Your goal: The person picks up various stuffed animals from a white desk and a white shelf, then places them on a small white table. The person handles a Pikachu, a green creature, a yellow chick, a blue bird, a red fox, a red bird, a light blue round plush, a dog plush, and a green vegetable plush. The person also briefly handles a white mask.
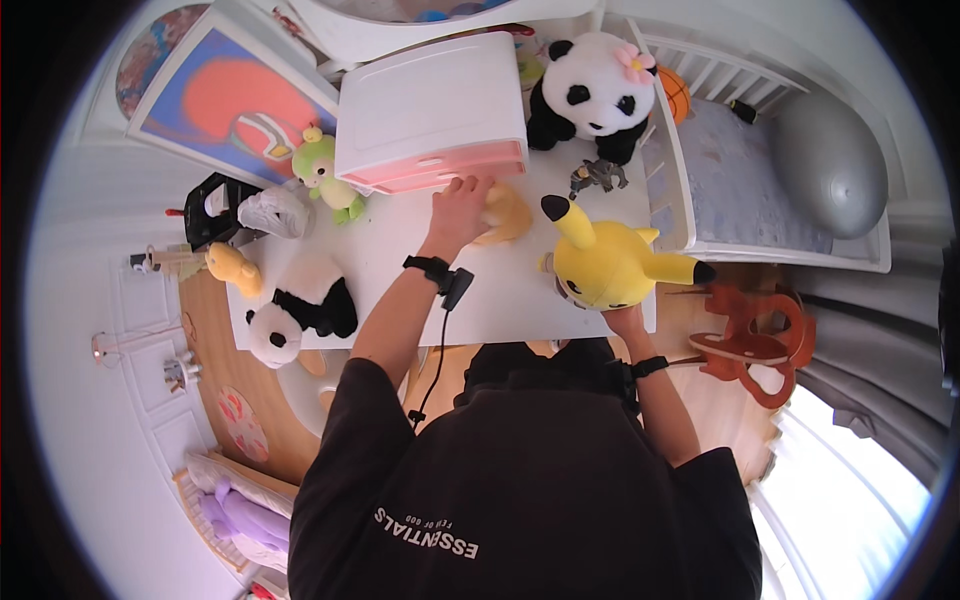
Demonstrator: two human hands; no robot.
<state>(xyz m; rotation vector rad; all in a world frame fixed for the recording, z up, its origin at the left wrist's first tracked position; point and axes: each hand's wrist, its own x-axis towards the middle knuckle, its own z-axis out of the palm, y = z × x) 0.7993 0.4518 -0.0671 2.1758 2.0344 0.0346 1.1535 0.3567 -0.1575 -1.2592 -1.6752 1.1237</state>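
My left hand reaches to the pink drawer front of a white plastic drawer cabinet, fingertips at its lower edge. It partly covers a tan plush toy on the white table; whether it grips the toy, I cannot tell. My right hand is at the table's front edge, shut on a yellow Pikachu plush from below, with the fingers mostly hidden under it. A dark grey toy figure stands behind the Pikachu plush.
A large panda plush sits right of the cabinet, a green plush left of it. Another panda plush and an orange plush lie at the table's left. A white-railed cot adjoins the right side; a brown rocking toy stands below.
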